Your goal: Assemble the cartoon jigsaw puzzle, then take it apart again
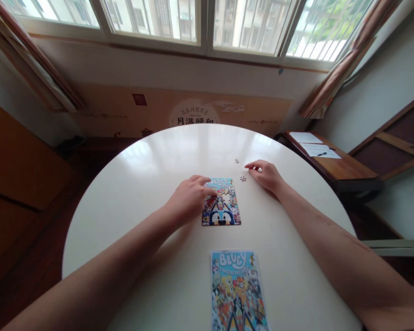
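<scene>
A colourful jigsaw puzzle (224,217) lies on the white round table, with a few pale gaps near its middle. My left hand (191,195) rests over the puzzle's left side, fingers apart, and holds nothing. To the right of the puzzle, my right hand (266,174) is near the tabletop with its thumb and index finger bent towards each other; whether anything is between them is too small to tell. One loose piece (243,179) lies just left of my right hand, and another loose piece (237,161) sits a little farther back.
A printed picture sheet (239,294) matching the puzzle lies at the near side of the white table (124,197). A wooden side table (348,168) with papers (319,151) and a pen stands at the right. Windows and a wall are behind.
</scene>
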The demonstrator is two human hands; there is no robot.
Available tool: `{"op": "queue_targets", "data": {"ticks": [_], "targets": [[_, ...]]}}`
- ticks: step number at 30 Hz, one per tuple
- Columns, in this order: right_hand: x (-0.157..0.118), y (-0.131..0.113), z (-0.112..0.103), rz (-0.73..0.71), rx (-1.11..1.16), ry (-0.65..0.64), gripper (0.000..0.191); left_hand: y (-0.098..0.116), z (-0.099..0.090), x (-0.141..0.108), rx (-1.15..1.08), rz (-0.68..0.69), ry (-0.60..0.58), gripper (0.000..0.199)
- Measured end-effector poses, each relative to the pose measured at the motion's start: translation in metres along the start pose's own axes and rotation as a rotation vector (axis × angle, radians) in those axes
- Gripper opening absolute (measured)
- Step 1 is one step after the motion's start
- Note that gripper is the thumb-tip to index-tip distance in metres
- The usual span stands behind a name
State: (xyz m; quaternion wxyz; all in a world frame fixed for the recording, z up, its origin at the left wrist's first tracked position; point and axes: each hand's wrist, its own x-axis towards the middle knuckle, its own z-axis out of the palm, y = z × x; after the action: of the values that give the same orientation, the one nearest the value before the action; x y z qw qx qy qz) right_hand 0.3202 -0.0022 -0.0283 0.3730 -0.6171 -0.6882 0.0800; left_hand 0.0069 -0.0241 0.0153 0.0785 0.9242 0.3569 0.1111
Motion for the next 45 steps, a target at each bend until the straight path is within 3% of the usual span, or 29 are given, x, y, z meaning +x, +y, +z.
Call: {"op": "queue_targets", "data": {"ticks": [3,7,14,21,33,41,45], "targets": [[-0.001,-0.001,-0.003,-0.018,-0.024,-0.001,0.025,0.005,0.003,0.002,-0.007,0.020,0.006,0.036],[-0.002,-0.001,-0.005,-0.017,-0.034,-0.006,0.024,0.018,0.010,0.005,-0.040,0.011,0.024,0.041],[-0.001,-0.003,-0.006,-0.002,-0.052,-0.011,0.024,0.026,0.024,0.003,-0.031,-0.026,-0.168,0.066],[-0.001,-0.002,-0.004,-0.008,-0.051,-0.024,0.024,0.025,0.024,0.003,0.031,-0.045,-0.232,0.071],[0.003,-0.001,0.004,-0.016,-0.182,0.009,0.033,0.019,0.030,-0.001,0.062,-0.006,-0.180,0.073],[0.003,-0.005,0.007,-0.041,-0.239,-0.118,0.042,0.024,0.023,0.001,0.086,-0.045,-0.231,0.075],[0.005,-0.006,0.010,0.050,-0.308,-0.210,0.049,0.024,0.024,0.000,0.073,-0.048,-0.221,0.076]]}}
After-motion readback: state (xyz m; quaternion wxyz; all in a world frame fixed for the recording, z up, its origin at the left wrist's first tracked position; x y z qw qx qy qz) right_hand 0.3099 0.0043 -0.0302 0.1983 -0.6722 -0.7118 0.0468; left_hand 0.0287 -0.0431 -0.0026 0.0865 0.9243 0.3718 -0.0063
